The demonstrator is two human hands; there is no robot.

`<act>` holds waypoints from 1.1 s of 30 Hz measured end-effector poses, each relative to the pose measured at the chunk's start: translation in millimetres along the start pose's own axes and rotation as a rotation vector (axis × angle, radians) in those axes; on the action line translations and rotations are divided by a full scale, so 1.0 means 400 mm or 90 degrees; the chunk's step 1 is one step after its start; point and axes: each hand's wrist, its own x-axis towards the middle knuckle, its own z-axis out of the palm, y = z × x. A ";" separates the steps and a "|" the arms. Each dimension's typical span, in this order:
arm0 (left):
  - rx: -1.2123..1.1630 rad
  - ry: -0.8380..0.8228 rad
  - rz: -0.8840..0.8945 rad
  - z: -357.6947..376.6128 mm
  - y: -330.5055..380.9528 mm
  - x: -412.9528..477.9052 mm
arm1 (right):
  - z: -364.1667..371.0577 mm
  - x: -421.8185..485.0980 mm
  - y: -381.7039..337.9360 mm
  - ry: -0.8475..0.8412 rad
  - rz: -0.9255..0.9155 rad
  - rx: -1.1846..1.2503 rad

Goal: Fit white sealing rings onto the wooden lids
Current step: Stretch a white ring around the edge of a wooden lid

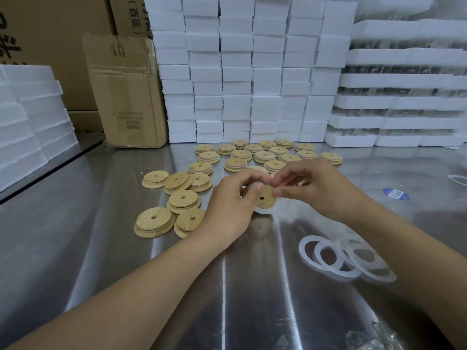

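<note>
Over the middle of the steel table (101, 248), both my hands hold one round wooden lid (265, 198) with a small centre hole. A white sealing ring (262, 211) sits around its edge. My left hand (228, 200) grips the lid from the left, thumb on its face. My right hand (310, 185) pinches the ring at the lid's upper right rim. Several bare wooden lids (155, 221) lie to the left. Further back lie several lids with rings on them (264, 155). A loose pile of white rings (346, 261) lies at the right, near my right forearm.
Stacks of white foam boxes (252, 72) form a wall behind the lids. A cardboard box (129, 97) stands at the back left, with foam trays (30, 122) further left. A blue sticker (395, 193) and another ring (458, 179) lie at the right edge.
</note>
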 end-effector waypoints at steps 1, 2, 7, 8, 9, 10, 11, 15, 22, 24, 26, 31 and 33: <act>-0.011 0.005 -0.001 0.001 0.000 0.000 | 0.002 -0.001 0.002 -0.004 0.004 0.007; -0.025 0.012 -0.002 0.000 0.001 -0.001 | 0.007 -0.002 0.004 -0.005 0.015 0.017; -0.109 0.036 -0.040 -0.004 0.009 -0.001 | 0.016 0.000 0.006 0.064 0.051 0.064; -0.114 0.032 -0.052 -0.004 0.010 -0.002 | 0.012 0.001 0.004 0.073 0.045 0.080; -0.111 0.026 -0.059 -0.003 0.011 -0.003 | 0.010 0.001 0.002 0.075 0.042 0.091; -0.105 0.018 -0.062 -0.001 0.012 -0.005 | 0.009 0.001 0.000 0.070 0.043 0.098; -0.099 0.011 -0.060 0.001 0.012 -0.006 | 0.011 0.000 -0.001 0.061 0.047 0.099; -0.047 0.011 -0.026 0.004 0.008 -0.007 | 0.018 -0.002 -0.011 0.045 0.060 0.082; -0.032 0.021 -0.061 0.005 0.005 -0.004 | 0.006 -0.004 -0.002 -0.006 0.109 0.020; -0.033 0.010 -0.054 0.004 0.005 -0.007 | 0.018 -0.004 -0.001 -0.011 0.104 0.024; -0.026 0.008 -0.037 0.003 0.003 -0.007 | 0.025 -0.003 0.000 -0.016 0.089 0.030; -0.058 -0.019 -0.022 0.000 0.000 -0.005 | 0.031 -0.001 0.003 0.006 0.036 0.012; -0.070 -0.017 -0.026 -0.003 -0.001 -0.005 | 0.034 0.000 0.000 0.007 0.017 -0.005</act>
